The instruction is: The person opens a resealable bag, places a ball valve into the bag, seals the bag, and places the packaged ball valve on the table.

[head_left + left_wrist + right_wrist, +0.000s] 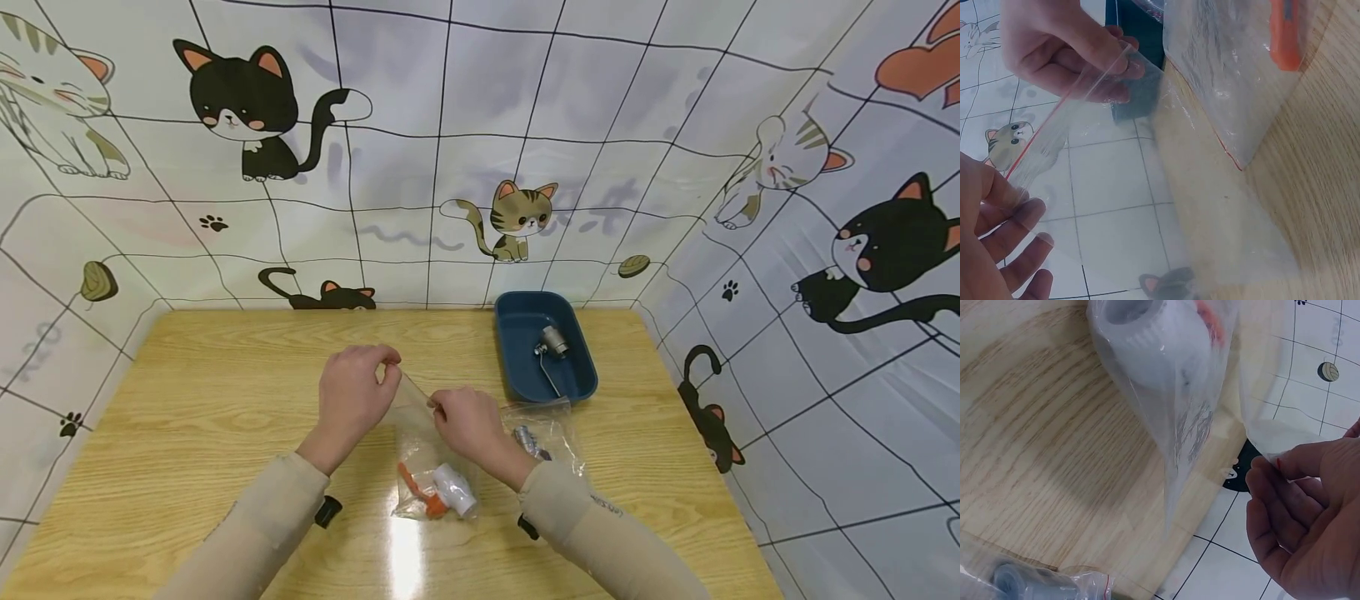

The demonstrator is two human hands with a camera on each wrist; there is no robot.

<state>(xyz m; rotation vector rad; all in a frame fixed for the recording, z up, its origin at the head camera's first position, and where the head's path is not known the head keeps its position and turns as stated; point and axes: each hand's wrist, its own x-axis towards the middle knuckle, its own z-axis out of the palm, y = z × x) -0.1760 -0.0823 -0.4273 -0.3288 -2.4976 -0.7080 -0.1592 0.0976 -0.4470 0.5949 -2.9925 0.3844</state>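
A clear zip bag (1110, 169) with a red seal line is stretched between my two hands; no contents show in it. My left hand (354, 402) pinches one top corner between thumb and fingertips. The other top corner is pinched by my right hand (472, 427), with its remaining fingers loosely bent. Below them on the table lies a second clear bag (411, 502), holding a white cylindrical part (453, 490) and an orange piece (433, 504). In the right wrist view the white part (1147, 344) shows a round hollow end.
Right of my right hand lies another clear bag (566, 433) with a grey metallic part (527, 440) inside. Behind it stands a dark blue tray (517, 354) containing a metal cylinder (555, 341) and a thin bent metal rod (549, 375). Cat-patterned sheets line the wooden table's (225, 375) back and sides.
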